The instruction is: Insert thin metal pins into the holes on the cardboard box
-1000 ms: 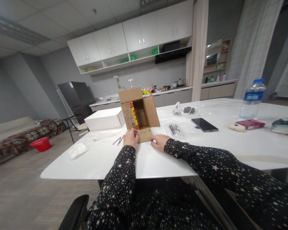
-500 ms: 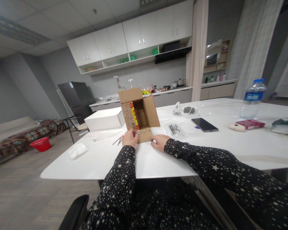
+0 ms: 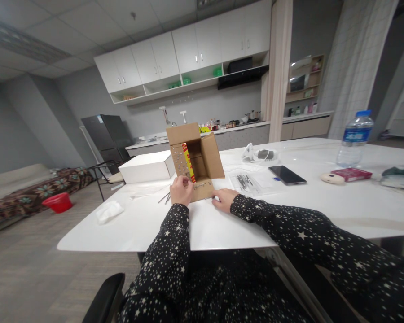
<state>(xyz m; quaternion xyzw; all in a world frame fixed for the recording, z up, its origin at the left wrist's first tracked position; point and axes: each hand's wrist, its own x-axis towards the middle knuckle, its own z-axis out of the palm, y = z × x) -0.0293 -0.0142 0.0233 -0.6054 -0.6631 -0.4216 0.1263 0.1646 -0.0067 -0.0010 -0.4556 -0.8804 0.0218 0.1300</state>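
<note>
An opened brown cardboard box (image 3: 212, 157) stands tilted on the white table, its opening toward me and its flaps spread. Small shiny stud-like pieces dot its left flap and its front flap (image 3: 202, 190). At the front flap's left side, my left hand (image 3: 182, 190) is closed in a pinch near the studs; what its fingertips hold is too small to make out. My right hand (image 3: 225, 199) rests on the table, its fingers bent around the front flap's right corner. Thin dark rods (image 3: 164, 197) lie just left of my left hand.
A white box (image 3: 144, 168) stands behind on the left, with crumpled tissue (image 3: 109, 211) nearer the table edge. To the right lie a clear plastic bag (image 3: 245, 184), a phone (image 3: 287, 175), a white corded device (image 3: 261, 154), a maroon box (image 3: 352, 174) and a water bottle (image 3: 353, 139).
My left hand has shifted slightly left and up along the front flap, uncovering more of the studs there. My right hand and the cardboard box look the same.
</note>
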